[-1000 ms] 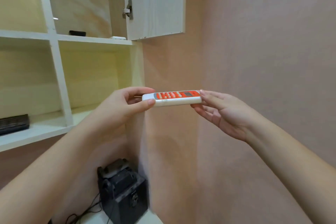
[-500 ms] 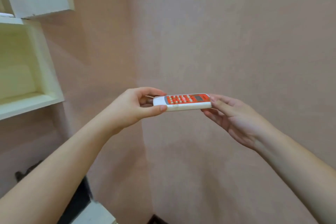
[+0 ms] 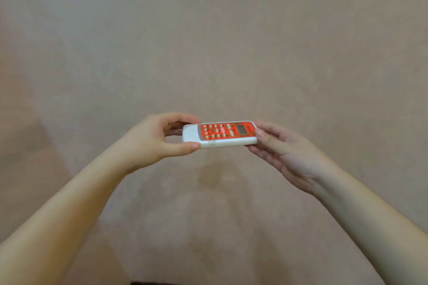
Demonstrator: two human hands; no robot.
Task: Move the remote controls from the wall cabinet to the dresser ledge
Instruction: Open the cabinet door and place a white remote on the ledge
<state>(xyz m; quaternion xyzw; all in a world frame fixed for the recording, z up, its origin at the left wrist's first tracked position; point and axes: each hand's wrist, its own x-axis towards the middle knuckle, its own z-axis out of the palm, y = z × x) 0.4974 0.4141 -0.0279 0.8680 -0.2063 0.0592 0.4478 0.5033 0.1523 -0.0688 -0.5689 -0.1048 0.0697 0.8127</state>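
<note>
A white remote control (image 3: 220,134) with an orange keypad and a small grey screen lies level in mid-air, buttons up, in front of a plain wall. My left hand (image 3: 152,139) grips its left end, thumb on the near edge and fingers curled over the far edge. My right hand (image 3: 284,152) holds the right end, thumb on top near the screen and straight fingers underneath. The wall cabinet and the dresser ledge are out of view.
A bare pinkish-beige wall (image 3: 213,41) fills the view, with a corner fold at the left (image 3: 46,136). A dark edge (image 3: 152,283) shows at the very bottom.
The view has swung right: the cabinet shelves and door have slid out of frame on the left. Both hands still hold the remote the same way, now centred against the wall.
</note>
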